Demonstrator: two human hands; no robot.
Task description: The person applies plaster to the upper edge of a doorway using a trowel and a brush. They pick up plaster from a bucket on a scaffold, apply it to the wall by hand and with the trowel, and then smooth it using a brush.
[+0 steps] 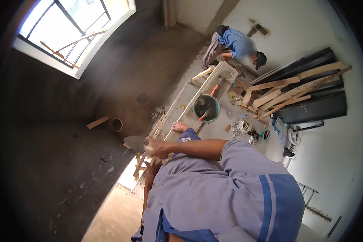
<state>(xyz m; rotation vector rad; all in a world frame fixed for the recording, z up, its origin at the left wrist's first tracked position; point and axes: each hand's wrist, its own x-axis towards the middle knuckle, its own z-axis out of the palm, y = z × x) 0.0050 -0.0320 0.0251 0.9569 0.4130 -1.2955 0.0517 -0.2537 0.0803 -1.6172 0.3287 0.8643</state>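
My right hand is closed around the pale handle of a trowel. The trowel's grey blade points left, toward the dark wall. Just below it, my left hand shows stretched fingers beside the edge of a long wooden platform; part of this hand is hidden, and I see nothing in it. My bare foot rests on the platform. Beyond the foot, a green bucket holds grey material and an orange-handled tool.
Another person in blue bends over past the platform's far end. Boards lean on dark panels at right. A cable coil and a small green pot lie on the floor. Another orange-handled tool lies beyond the bucket. A barred window is upper left.
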